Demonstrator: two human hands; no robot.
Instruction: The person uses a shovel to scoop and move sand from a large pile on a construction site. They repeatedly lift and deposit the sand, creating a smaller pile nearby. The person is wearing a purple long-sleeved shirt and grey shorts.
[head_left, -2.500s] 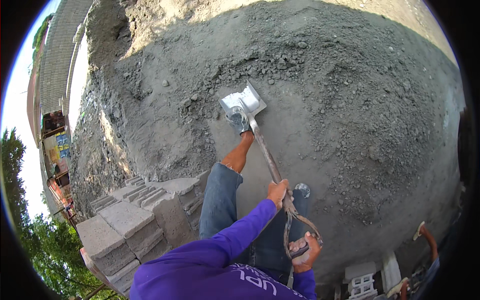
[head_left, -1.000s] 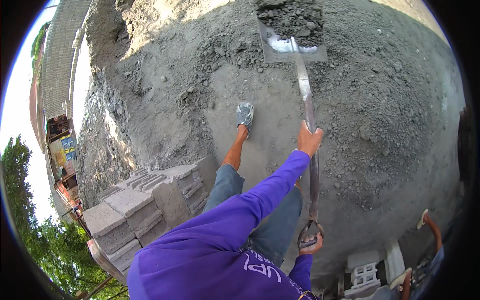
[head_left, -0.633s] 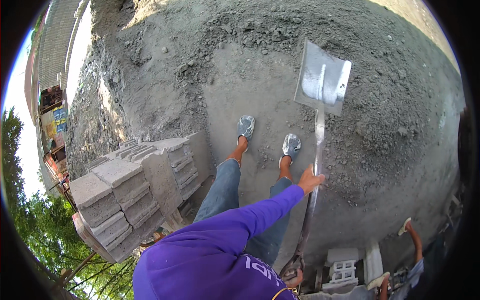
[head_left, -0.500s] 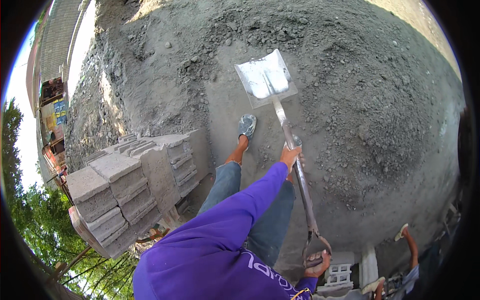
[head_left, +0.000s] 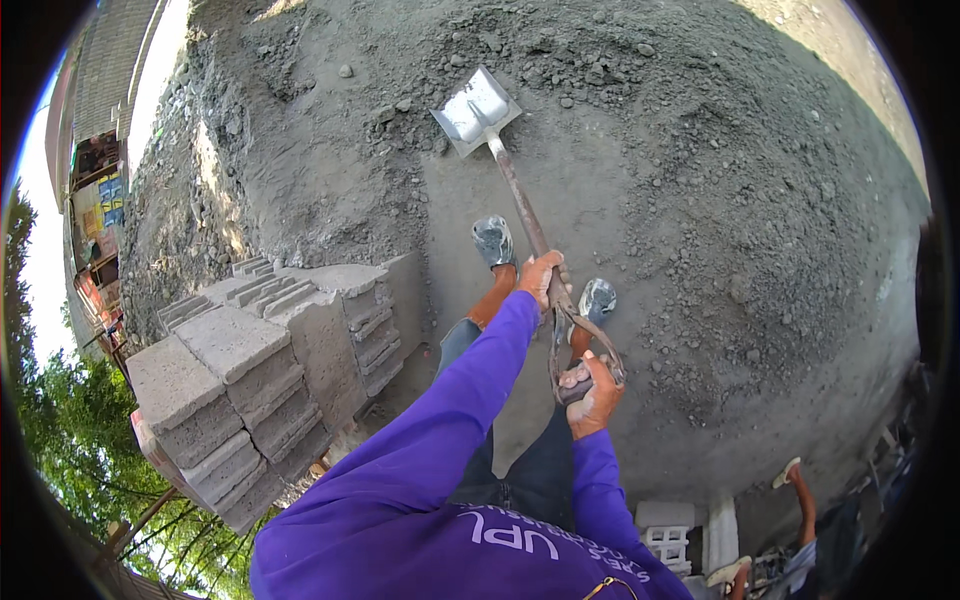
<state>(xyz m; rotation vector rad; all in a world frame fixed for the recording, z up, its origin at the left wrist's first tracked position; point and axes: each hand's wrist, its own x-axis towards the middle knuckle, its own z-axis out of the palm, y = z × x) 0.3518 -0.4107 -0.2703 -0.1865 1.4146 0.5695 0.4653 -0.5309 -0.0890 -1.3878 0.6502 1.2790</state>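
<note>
Both my hands are on a shovel (head_left: 519, 196) with a square, shiny metal blade and a long, worn shaft. My left hand (head_left: 542, 279) is wrapped round the lower shaft, just ahead of where it splits into the D-shaped handle. The grip at the handle's end is in my right hand (head_left: 596, 396), fingers curled over it. The blade (head_left: 476, 110) points away from me, up and left, at the near edge of loose grey sand and gravel (head_left: 600, 75). No load shows on the blade.
A stack of grey concrete blocks (head_left: 237, 342) stands at my left. A big gravel heap (head_left: 760, 240) slopes along my right. My feet are on the grey ground between them. At lower right are a hollow block (head_left: 668, 545) and another person's legs (head_left: 803, 500).
The shovel has swung left and pushed farther out. My right hand has come forward and up with the handle, close to my left hand, which now sits nearer the handle end.
</note>
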